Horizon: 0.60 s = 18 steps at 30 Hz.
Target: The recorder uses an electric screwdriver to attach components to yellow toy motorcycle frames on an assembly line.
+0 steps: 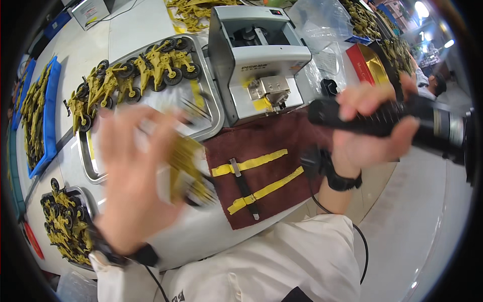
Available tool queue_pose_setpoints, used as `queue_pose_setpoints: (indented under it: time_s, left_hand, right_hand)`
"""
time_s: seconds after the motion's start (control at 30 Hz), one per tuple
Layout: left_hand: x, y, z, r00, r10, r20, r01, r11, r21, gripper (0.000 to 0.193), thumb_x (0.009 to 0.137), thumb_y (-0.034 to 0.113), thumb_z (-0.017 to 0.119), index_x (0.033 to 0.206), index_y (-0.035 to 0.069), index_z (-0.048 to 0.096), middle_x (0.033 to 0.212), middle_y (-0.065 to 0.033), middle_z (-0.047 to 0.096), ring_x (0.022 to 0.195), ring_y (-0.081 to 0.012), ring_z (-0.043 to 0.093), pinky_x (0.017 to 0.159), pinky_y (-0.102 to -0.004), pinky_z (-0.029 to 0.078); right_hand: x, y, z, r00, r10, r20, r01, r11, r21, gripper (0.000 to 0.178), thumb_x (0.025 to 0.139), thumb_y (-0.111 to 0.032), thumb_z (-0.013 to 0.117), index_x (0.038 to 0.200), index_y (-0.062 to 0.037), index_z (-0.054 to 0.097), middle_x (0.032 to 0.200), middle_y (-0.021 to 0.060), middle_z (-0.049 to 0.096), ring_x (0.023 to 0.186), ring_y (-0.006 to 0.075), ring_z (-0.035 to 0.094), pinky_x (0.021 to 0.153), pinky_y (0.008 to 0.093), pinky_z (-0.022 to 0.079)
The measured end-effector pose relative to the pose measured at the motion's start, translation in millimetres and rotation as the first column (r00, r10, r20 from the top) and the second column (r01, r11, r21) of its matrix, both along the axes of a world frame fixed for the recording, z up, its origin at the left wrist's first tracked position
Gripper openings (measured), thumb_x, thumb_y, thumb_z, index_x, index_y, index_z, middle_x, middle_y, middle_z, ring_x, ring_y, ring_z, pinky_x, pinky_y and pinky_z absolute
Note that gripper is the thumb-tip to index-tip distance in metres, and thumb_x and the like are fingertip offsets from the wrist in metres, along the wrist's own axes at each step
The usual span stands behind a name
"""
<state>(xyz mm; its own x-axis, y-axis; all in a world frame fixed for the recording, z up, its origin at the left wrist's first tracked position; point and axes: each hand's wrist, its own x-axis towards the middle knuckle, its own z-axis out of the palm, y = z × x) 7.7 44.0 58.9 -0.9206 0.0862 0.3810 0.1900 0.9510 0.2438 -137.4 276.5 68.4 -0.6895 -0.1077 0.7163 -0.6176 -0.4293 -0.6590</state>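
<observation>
My left hand [138,176], smeared by motion, is curled at a yellow wheeled toy part [183,163] in front of the metal tray [217,118]. That part is blurred too, with dark wheel-like shapes at its ends. Raised on the right, my right hand [370,126] is wrapped round a black cylindrical hand tool [432,123], perhaps an electric screwdriver. Between the hands lies a dark red cloth [282,194], carrying a black and metal strip [244,186] crossed by two yellow strips [266,160]. More yellow parts with black wheels [161,65] fill the back of the tray.
A grey machine [259,63] stands behind the cloth. Blue bins [50,121] of yellow parts are at the left, with a smaller loaded tray [83,194] nearer me. Back right are a red box [359,63] and clear plastic bags [322,20]. Black cords run from my wrists.
</observation>
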Motion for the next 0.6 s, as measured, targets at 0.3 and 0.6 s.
queue_pose_setpoints:
  time_s: [0.3, 0.6]
  left_hand:
    - [-14, 75, -107, 0.950, -0.140, 0.278, 0.046, 0.946, 0.321, 0.110, 0.050, 0.052, 0.080, 0.138, 0.005, 0.033, 0.130, -0.0171, 0.037, 0.116, -0.0347, 0.036, 0.096, -0.0470, 0.027]
    - [-13, 84, -115, 0.958, -0.170, 0.232, 0.092, 0.945, 0.314, 0.100, 0.056, 0.049, 0.077, 0.137, 0.007, 0.036, 0.134, -0.0151, 0.038, 0.111, -0.0302, 0.038, 0.092, -0.0422, 0.026]
  right_hand:
    - [10, -23, -59, 0.964, -0.116, 0.238, 0.029, 0.941, 0.338, 0.050, 0.087, -0.029, 0.056, 0.119, 0.0030, 0.036, 0.063, 0.0070, 0.051, 0.048, 0.0170, 0.050, 0.049, 0.0304, 0.043]
    - [-1, -19, -10, 0.993, -0.043, 0.111, 0.041, 0.999, 0.019, 0.058, 0.091, -0.055, 0.035, 0.130, -0.0115, 0.032, 0.067, 0.0066, 0.050, 0.050, 0.0188, 0.048, 0.053, 0.0372, 0.042]
